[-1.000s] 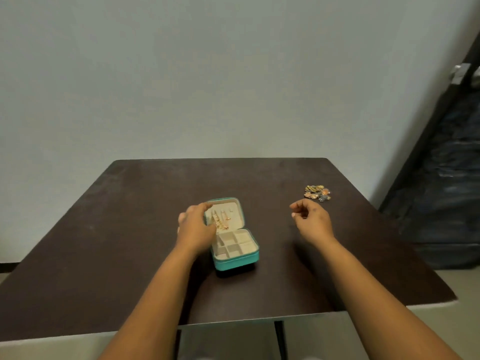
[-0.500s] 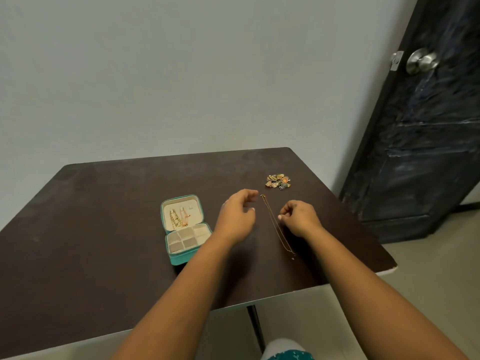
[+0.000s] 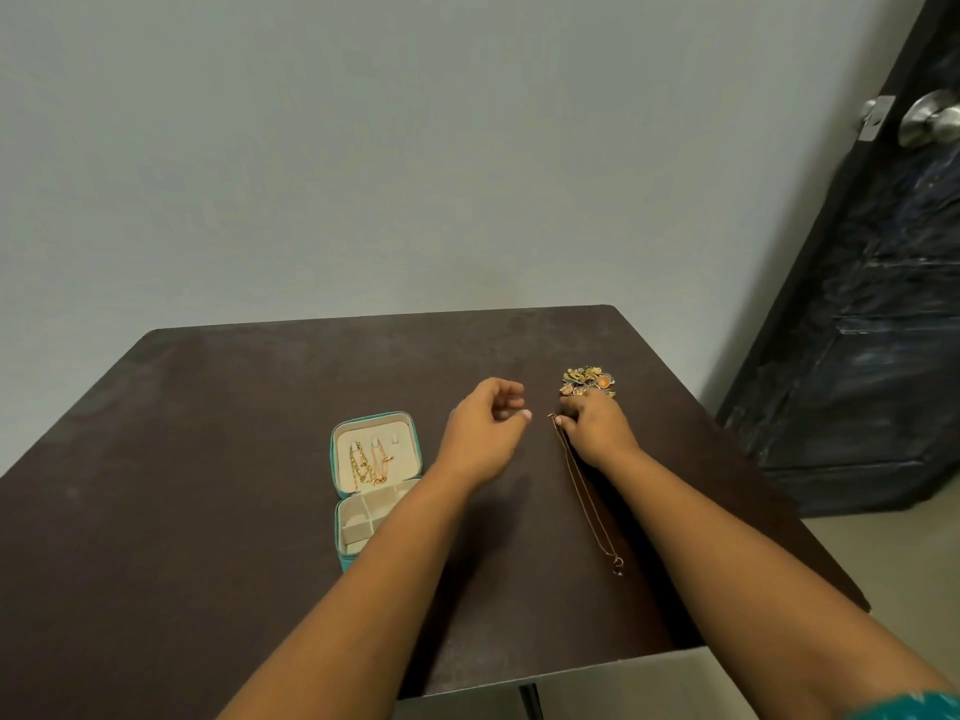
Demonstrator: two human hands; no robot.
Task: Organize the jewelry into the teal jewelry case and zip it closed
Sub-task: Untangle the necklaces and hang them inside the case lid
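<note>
Teal jewelry case (image 3: 375, 478) open on tabletop (image 3: 208, 459), chains already in its lid; right of the case, right hand (image 3: 597, 431) fingers pinch one end of a gold necklace (image 3: 587, 491), left hand (image 3: 485, 433) loosely curled, empty; charm pile (image 3: 587, 381), zipping remain.

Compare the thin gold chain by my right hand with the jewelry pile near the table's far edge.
The gold chain lies stretched out in a long line; the jewelry pile is a bunched, multicolored heap. The right hand pinches the chain's far end and overlaps the pile's near edge. Both rest on the dark table.
</note>
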